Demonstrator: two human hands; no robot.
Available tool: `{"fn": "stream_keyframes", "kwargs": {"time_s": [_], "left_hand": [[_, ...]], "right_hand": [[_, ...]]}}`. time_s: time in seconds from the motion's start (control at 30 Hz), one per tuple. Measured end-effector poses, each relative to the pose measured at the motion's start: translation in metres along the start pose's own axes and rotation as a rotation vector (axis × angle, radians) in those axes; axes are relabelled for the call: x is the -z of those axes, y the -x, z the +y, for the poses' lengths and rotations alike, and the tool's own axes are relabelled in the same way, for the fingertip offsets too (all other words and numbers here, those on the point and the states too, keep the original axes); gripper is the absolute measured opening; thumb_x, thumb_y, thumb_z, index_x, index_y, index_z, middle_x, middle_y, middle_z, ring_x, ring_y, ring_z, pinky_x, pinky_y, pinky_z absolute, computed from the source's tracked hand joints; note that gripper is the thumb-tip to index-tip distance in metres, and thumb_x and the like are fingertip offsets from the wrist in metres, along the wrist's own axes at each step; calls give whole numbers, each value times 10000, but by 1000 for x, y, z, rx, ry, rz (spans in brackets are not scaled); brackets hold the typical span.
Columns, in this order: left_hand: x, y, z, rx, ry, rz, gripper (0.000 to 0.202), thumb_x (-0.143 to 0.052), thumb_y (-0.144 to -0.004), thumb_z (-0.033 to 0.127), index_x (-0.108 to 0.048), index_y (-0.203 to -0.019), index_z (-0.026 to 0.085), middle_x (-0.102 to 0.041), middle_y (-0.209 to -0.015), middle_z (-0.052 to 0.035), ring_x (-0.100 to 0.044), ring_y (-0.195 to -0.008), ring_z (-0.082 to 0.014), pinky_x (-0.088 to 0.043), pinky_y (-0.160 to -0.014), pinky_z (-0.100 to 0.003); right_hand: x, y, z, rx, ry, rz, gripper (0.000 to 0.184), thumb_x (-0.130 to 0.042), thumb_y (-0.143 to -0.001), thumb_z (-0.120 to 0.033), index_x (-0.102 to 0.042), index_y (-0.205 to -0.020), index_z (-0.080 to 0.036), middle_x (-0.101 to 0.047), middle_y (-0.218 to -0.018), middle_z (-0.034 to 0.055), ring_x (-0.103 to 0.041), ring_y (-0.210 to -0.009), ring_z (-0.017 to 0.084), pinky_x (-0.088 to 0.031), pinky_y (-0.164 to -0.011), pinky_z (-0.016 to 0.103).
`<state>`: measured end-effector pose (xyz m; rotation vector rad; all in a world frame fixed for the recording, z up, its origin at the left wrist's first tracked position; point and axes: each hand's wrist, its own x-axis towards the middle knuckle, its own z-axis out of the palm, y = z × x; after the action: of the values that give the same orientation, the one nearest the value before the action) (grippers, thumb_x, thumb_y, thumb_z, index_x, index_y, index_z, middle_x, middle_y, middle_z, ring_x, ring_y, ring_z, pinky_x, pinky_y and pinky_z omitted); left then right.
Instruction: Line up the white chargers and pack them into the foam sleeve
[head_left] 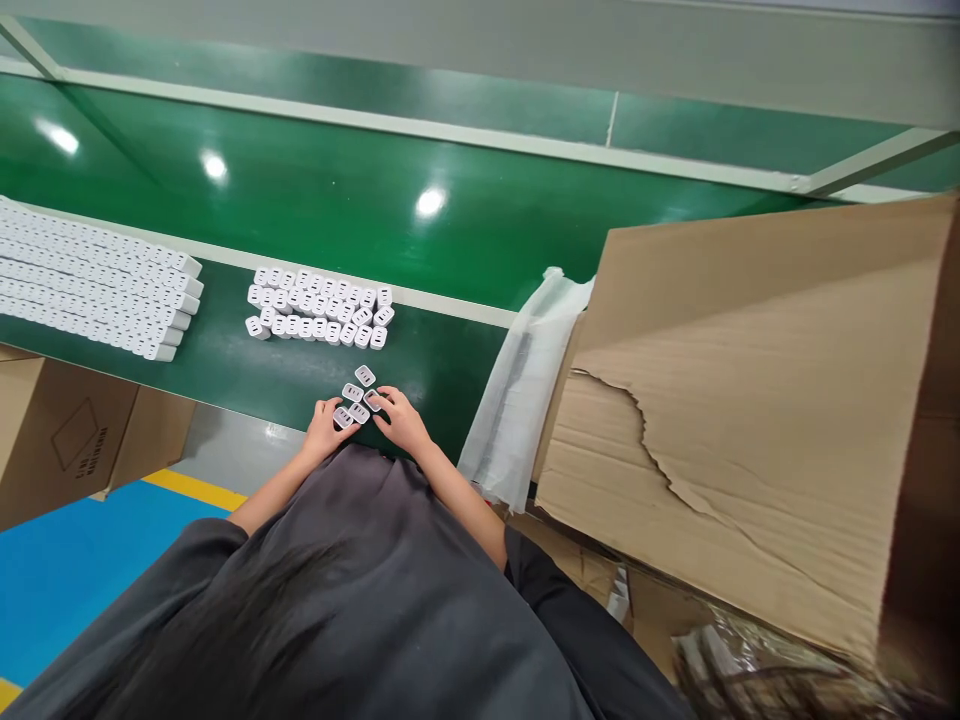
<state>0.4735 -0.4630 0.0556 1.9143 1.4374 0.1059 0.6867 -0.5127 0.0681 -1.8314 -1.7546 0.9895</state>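
Note:
Close to my body, a small group of white charger blocks stands on the green tabletop, their slotted ends facing up. My left hand has its fingers curled round the nearest left charger block. On the other side of the group, my right hand closes thumb and fingers on a charger block. Just beyond them is a single charger block, touched by neither hand. Farther back, several uneven rows of charger blocks stand upright.
A large, tightly packed array of charger blocks covers the table's left part. To the right stands a big torn cardboard box, with white wrapping beside it. Another carton sits below the table's left edge. A pale rail borders the tabletop's far side.

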Motion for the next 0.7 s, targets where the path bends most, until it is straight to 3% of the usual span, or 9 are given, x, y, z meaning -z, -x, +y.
{"fn": "stream_keyframes", "kwargs": {"time_s": [0.4,0.53,0.7], "left_hand": [[3,0,10,-40,-122,-83,621,-764,-791,383,-483,-1320,222,-514,-1138,-77,-641,-949,-238,-554,-755,-337],[5,-3,14,-91,-203,-81,582,-750,-805,431,-504,-1299,244,-539,-1154,-93,-578,-1082,-280,-540,-832,-359],[5,-3,17,-180,-244,-65,550,-703,-850,441,-497,-1324,253,-572,-1241,-108,-526,-1178,-282,-518,-910,-368]], "right_hand": [[-17,3,-3,-19,-34,-49,383,-612,-895,-158,-598,-1273,-220,-517,-1343,104,-671,-944,136,-557,-870,276],[-20,3,-8,-44,-6,-42,327,-581,-924,-182,-617,-1247,-206,-537,-1326,114,-684,-906,146,-568,-835,279],[-24,7,-17,1,40,-53,408,-510,-929,-147,-558,-1329,-213,-561,-1378,113,-680,-1048,185,-566,-884,291]]}}
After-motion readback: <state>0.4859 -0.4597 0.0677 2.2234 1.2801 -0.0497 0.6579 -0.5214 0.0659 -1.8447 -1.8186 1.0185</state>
